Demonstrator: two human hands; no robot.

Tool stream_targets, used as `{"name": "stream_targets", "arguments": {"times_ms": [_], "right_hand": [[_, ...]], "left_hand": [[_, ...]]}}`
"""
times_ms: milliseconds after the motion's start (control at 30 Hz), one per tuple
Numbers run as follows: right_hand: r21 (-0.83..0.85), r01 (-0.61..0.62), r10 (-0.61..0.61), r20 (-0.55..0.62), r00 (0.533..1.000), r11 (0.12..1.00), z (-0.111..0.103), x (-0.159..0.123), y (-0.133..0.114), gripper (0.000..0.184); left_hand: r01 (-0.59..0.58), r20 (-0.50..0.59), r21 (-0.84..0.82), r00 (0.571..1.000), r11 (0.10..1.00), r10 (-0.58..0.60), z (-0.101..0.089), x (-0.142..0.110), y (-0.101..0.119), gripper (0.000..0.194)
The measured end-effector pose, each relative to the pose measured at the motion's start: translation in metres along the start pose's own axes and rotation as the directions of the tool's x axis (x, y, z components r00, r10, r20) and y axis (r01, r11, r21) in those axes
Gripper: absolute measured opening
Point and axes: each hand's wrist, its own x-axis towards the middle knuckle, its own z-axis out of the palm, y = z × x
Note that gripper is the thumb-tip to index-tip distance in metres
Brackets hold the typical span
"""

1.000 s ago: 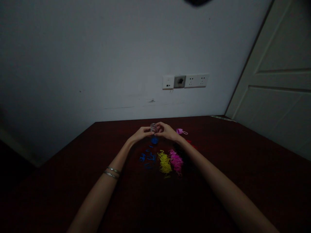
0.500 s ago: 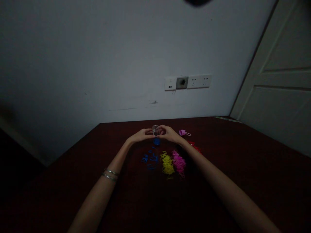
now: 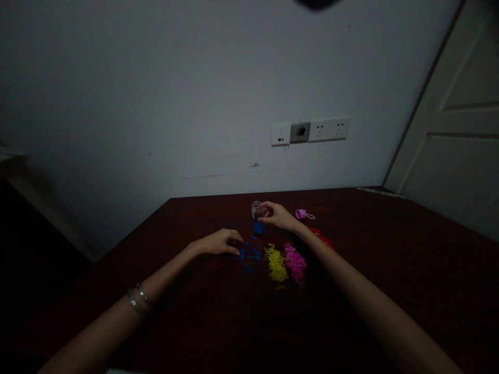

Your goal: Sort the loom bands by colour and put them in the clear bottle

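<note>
My right hand (image 3: 276, 216) grips a small clear jar (image 3: 256, 212) from its right side. Blue pieces (image 3: 258, 227) show in the lower part of the jar, which stands roughly upright. Nearer to me, my left hand (image 3: 223, 242) is low over the table with thumb and fingers apart, by the scattered blue bands (image 3: 254, 254). Its thumb tip is close to or touching a few of them. A pile of yellow bands (image 3: 276, 264) and a pile of pink bands (image 3: 295, 263) lie to the right of the blue ones.
A pink cap with a loop (image 3: 301, 213) lies behind my right wrist. Red pieces (image 3: 322, 237) are partly hidden by my right forearm. The dark red table (image 3: 218, 317) meets a wall with sockets (image 3: 310, 131), and a pale door (image 3: 460, 124) stands at the right.
My left hand has let go of the jar and moved down and left to the blue bands. My right hand still holds the jar. The view has turned slightly left.
</note>
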Motion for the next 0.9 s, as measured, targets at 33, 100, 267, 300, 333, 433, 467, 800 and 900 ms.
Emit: {"name": "stream_targets", "arguments": {"times_ms": [33,100,267,300,333,433,467,800,900], "right_hand": [[0.003,0.0,0.0,0.003,1.0,1.0,0.0,0.0,0.0,0.038],[0.012,0.001,-0.001,0.007,1.0,1.0,0.0,-0.001,-0.001,0.037],[0.016,0.009,-0.009,0.008,1.0,1.0,0.0,-0.002,-0.003,0.035],[0.014,0.009,-0.009,0.008,1.0,1.0,0.0,-0.001,-0.003,0.035],[0.011,0.01,-0.01,0.007,1.0,1.0,0.0,-0.001,-0.003,0.035],[0.007,0.02,-0.02,0.003,1.0,1.0,0.001,0.0,-0.001,0.035],[0.006,0.022,-0.022,0.003,1.0,1.0,0.001,0.0,0.0,0.036],[0.006,0.004,-0.004,-0.002,1.0,1.0,0.001,0.0,-0.002,0.036],[0.018,-0.001,0.001,0.003,1.0,1.0,0.002,0.0,-0.001,0.038]], "left_hand": [[-0.015,0.007,0.014,1.0,1.0,0.014,0.002,-0.002,0.003,0.038],[-0.034,0.018,0.047,0.999,0.998,0.033,0.005,-0.005,0.008,0.039],[-0.056,0.015,0.115,0.998,0.992,0.055,0.014,-0.008,0.012,0.033],[-0.06,0.007,0.122,0.998,0.991,0.059,0.016,-0.008,0.012,0.031],[-0.062,0.0,0.127,0.998,0.99,0.063,0.018,-0.008,0.012,0.029],[-0.059,-0.021,0.145,0.998,0.988,0.062,0.024,-0.009,0.009,0.022],[-0.054,-0.028,0.152,0.998,0.987,0.059,0.026,-0.01,0.009,0.021],[-0.045,-0.09,0.223,0.994,0.974,0.067,0.033,-0.008,0.009,0.018],[-0.048,-0.07,0.209,0.995,0.977,0.064,0.033,-0.006,0.007,0.019]]}}
